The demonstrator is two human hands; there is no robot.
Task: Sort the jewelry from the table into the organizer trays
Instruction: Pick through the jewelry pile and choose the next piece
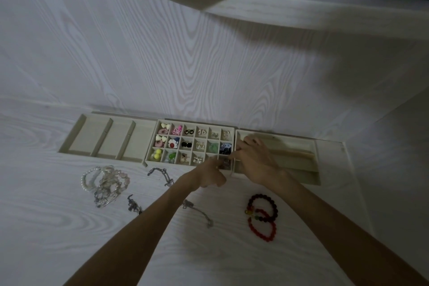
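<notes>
At the near right corner of the gridded earring tray, both hands meet over the last compartment; the left hand reaches in with a finger extended toward it and the other fingers curled under, and whether it pinches anything I cannot tell; the right hand lies partly on the rim between this tray and the ring tray to its right, fingers bent at the same cell, and what they hold, if anything, is hidden. A small dark piece shows in that compartment, too blurred to name.

My reading is that the earring stage is nearly done, since most cells are filled, and this is a last small piece being seated or straightened. Next would come the bracelets and chains: the pearl and bead bracelet pile, the chain necklace just before the tray, a thin silver chain under the left forearm, a small dark chain, and two red beaded bracelets near the right forearm. The long-slot tray at the left has three bare channels, likely meant for these; lifting the tangled pile will call for a gentle, separating grip.

Open table lies on the near side; the wall stands just behind the trays, so withdrawal is toward the person.
</notes>
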